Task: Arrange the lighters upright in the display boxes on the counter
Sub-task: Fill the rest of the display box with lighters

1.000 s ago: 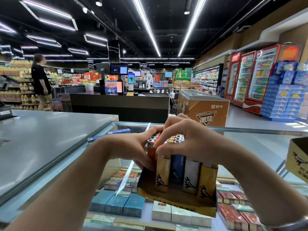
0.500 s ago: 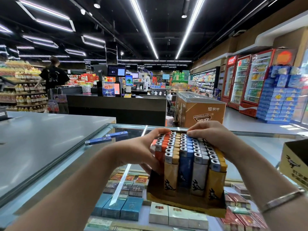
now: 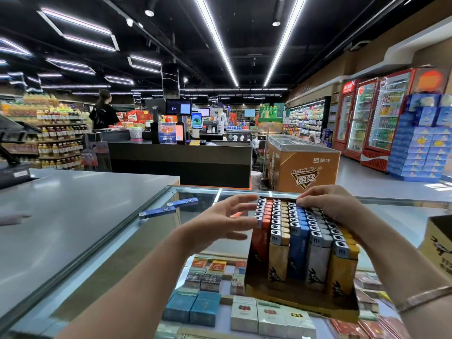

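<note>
- Okay, head view only, so a single pass.
- Display box (image 3: pixel 300 304) — gold cardboard tray sitting on the glass counter (image 3: pixel 156 243), at about 5 o'clock in frame; front wall low, sides rising toward the back.
- Lighters (image 3: pixel 297 243) fill it in tight rows, all upright, long axis vertical, metal heads up; colour columns run red, gold, blue, grey, yellow from 9 to 3 o'clock.
- Left hand (image 3: pixel 220 226) — fingers straight and spread, gripping nothing; fingertips reach toward the red column's upper side from 9 o'clock, just beside or barely touching it, cannot tell which.
- Right hand (image 3: pixel 335 206) — lies over the lighter heads at the box's 1 o'clock corner, fingers bent down onto the tops; pressing rather than pinching as far as I can see, no single lighter wrapped.
- Key relation: the pack sits between the hands, lighter heads directly under the right fingers, so the right hand is nearer; the left comes in sideways, across the long axis.
- Judgement: this box looks nearly done — squaring and levelling the rows.
- Second box (image 3: pixel 437 243) partly in frame at 3 o'clock, contents hidden.
- Two blue packs (image 3: pixel 168 207) lie flat on the glass at 10 o'clock of the left hand, well apart.
</note>
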`<state>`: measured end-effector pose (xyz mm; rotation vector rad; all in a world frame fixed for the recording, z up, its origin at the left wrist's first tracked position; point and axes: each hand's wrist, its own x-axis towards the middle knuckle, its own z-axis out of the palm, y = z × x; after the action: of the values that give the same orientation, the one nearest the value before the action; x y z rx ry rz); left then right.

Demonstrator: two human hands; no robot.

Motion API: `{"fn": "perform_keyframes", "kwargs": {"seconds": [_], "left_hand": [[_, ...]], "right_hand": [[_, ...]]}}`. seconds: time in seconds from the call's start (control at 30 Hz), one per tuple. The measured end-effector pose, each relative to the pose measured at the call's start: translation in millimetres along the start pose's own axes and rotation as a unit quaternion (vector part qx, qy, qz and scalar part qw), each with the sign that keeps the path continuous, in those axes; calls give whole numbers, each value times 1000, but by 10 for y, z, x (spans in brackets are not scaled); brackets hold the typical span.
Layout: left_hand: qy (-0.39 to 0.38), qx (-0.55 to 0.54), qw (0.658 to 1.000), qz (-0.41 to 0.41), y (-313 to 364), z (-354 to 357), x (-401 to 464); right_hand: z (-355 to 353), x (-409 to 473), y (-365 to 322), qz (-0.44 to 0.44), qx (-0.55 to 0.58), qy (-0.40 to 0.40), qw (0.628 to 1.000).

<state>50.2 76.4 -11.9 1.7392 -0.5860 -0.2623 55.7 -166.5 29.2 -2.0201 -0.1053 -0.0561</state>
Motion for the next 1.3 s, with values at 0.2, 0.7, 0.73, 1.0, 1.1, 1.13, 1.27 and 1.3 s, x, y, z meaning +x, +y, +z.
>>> {"fn": "perform_keyframes", "kwargs": {"seconds": [0.2,0.7,0.73,1.0,1.1,1.13,1.27,1.3], "left_hand": [[269,158,950,-29,-211,-132,186],[254,504,824,-43,-498,-71,670],[250,504,826,-45,-502,-77,669],[312,496,810,-26,-456,-270,492],[410,506,757,-62,-407,-526,331],[433,520,731,-89,-416,-626,265],[443,501,701,-247,-548,-966,75],[427,493,706,-277,-593,-1016,61]], "right_hand": [[25,-20,8,-10,3,6,1000],[29,22,36,-38,-15,26,999],[31,21,37,-39,-17,29,999],[46,19,44,-50,-34,45,997],[47,17,44,-51,-38,47,997],[49,16,43,-52,-39,48,997],[53,-1,41,-52,-43,44,997],[51,-4,44,-52,-43,44,997]]}}
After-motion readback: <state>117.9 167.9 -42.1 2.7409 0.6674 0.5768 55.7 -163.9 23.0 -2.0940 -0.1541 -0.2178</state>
